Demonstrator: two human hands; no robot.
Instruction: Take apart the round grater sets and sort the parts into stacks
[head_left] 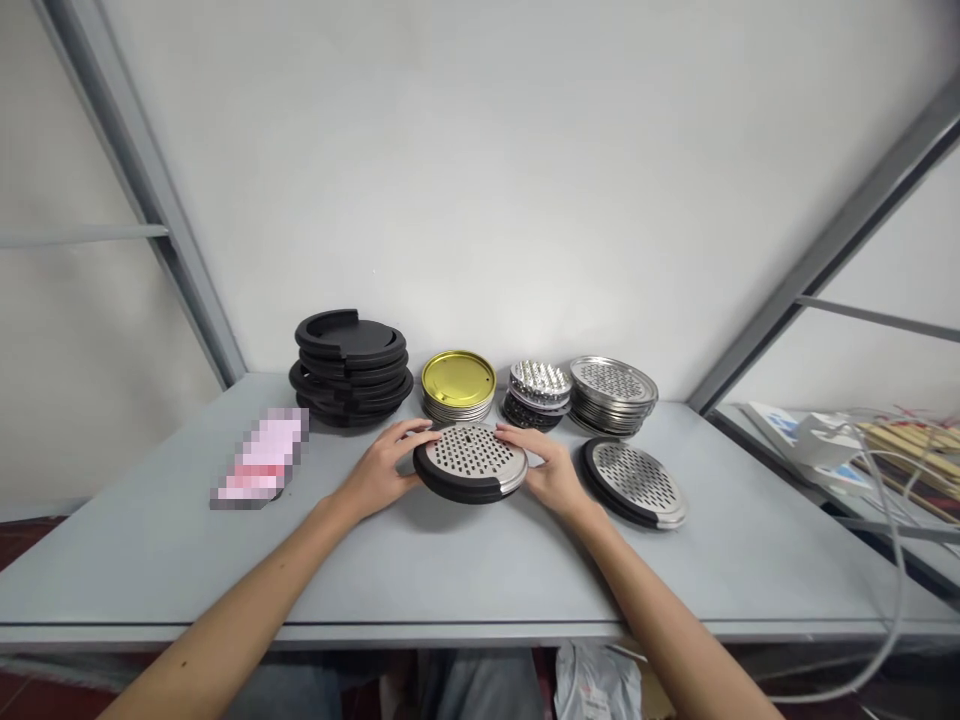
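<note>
A round grater disc (471,462), a perforated steel plate set in a black ring, lies on the grey table (450,570) in the middle. My left hand (384,468) grips its left rim with curled fingers. My right hand (549,468) grips its right rim the same way. A second grater disc (634,480) of the same kind lies flat just to the right of my right hand.
Along the wall stand a stack of black rings (351,368), a stack of gold-topped lids (458,386), a pile of spiked steel plates (538,393) and a stack of perforated steel plates (613,394). A blurred pink item (262,460) lies left. Cables and boxes (862,450) crowd the right bench.
</note>
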